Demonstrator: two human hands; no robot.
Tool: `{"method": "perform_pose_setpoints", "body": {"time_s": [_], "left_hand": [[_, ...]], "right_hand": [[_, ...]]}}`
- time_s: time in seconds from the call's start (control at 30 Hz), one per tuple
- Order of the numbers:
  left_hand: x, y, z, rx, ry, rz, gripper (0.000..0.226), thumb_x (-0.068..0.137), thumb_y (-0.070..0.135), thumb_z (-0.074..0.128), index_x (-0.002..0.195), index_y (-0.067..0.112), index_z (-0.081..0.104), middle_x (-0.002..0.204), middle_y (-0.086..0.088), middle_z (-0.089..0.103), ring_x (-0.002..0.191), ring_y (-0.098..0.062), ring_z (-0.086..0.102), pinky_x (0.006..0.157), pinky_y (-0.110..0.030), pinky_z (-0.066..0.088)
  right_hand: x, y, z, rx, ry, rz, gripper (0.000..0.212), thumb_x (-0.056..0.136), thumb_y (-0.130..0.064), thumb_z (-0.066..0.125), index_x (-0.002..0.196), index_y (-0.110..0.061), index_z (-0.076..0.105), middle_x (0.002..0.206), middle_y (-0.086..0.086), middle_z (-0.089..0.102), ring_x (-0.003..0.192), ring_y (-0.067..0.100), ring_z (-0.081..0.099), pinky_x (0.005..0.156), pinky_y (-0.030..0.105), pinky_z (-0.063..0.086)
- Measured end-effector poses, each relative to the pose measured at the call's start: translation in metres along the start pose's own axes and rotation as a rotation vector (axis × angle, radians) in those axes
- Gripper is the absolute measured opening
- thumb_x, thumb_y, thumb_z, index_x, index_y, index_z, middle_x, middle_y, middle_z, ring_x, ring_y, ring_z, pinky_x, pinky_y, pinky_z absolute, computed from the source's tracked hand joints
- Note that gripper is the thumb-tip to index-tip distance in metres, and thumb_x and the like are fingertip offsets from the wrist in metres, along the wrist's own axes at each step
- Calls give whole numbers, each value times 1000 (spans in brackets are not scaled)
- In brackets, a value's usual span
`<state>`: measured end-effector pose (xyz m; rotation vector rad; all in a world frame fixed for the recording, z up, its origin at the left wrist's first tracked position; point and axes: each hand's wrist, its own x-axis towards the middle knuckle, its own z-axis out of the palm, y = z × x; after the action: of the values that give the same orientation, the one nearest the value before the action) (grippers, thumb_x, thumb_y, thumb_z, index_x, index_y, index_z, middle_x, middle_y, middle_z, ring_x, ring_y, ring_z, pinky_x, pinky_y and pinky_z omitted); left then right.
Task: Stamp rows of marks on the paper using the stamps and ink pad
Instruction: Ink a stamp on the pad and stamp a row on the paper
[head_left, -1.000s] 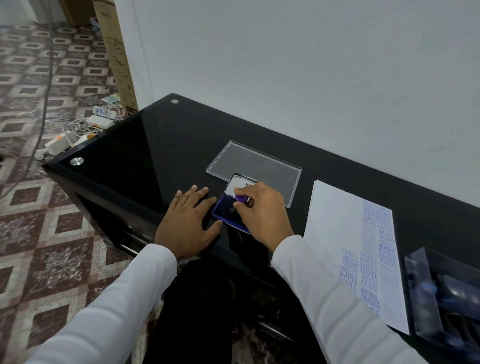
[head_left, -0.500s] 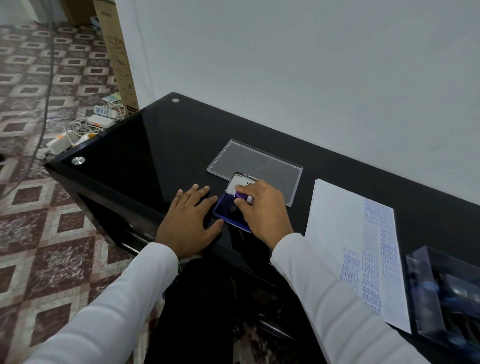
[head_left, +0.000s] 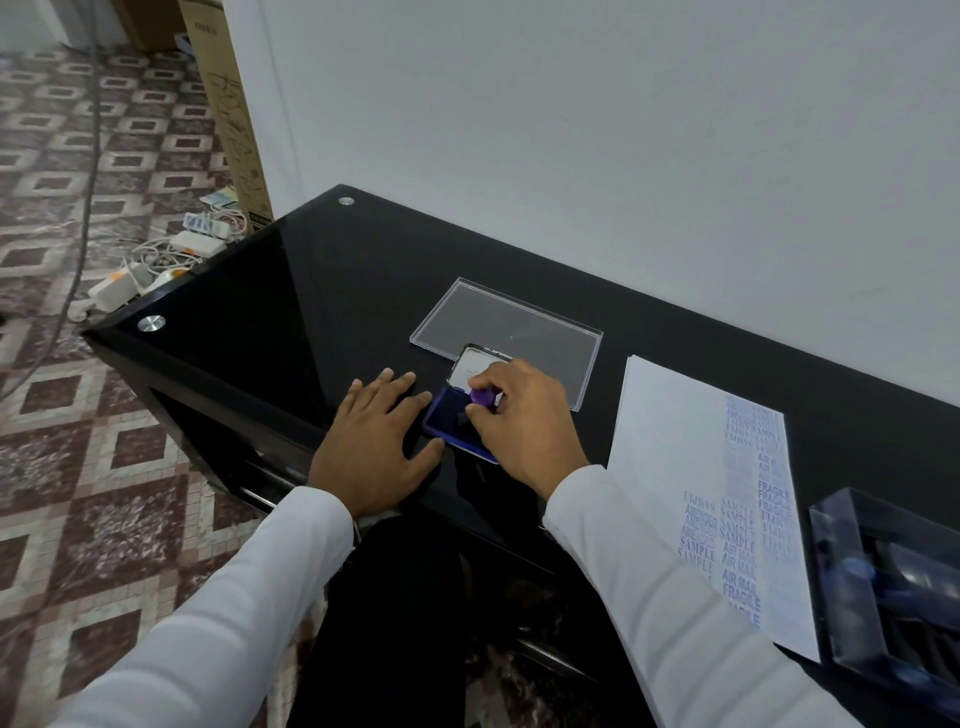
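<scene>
On the black counter (head_left: 291, 312), the right hand (head_left: 524, 421) pinches a purple stamp (head_left: 484, 397) down on the open blue ink pad (head_left: 451, 423). The left hand (head_left: 371, 447) lies flat at the pad's 9 o'clock, thumb touching its edge. At 3 o'clock lies the paper (head_left: 670, 441) with blue marks; a clear lid (head_left: 498, 317) sits at 12 o'clock.

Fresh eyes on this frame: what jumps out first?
The two hands at the glossy black table's near edge: the right hand pinches a purple-handled stamp over the open blue ink pad, while the left hand lies flat beside it. To their right, the white paper sheet carries columns of blue stamped words.
</scene>
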<state>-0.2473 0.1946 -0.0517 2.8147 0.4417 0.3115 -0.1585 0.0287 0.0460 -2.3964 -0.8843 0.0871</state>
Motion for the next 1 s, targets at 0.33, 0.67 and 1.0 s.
{"method": "perform_pose_setpoints", "body": {"time_s": [0.33, 0.67, 1.0], "left_hand": [[0, 0, -1, 1, 0, 1, 72, 89, 70, 37, 149, 32, 42, 163, 2, 29, 153, -20, 15, 125, -48, 7], [-1, 1, -2, -14, 12, 4, 73, 87, 70, 36, 149, 31, 44, 162, 2, 31, 153, -20, 17, 125, -48, 9], [-1, 0, 0, 2, 16, 1, 72, 88, 70, 37, 150, 33, 42, 163, 3, 30, 153, -19, 16, 125, -45, 5]], "right_hand": [[0, -1, -4, -22, -12, -45, 25, 95, -19, 65, 118, -13, 71, 118, 8, 66, 107, 23, 62, 96, 31, 50], [4, 4, 3, -9, 2, -22, 32, 94, -23, 67, 125, -19, 68, 125, 3, 64, 114, 19, 59, 103, 31, 47], [5, 10, 8, 27, 11, -3, 28, 89, -24, 72, 117, -24, 70, 115, -3, 64, 93, 12, 62, 91, 31, 55]]}}
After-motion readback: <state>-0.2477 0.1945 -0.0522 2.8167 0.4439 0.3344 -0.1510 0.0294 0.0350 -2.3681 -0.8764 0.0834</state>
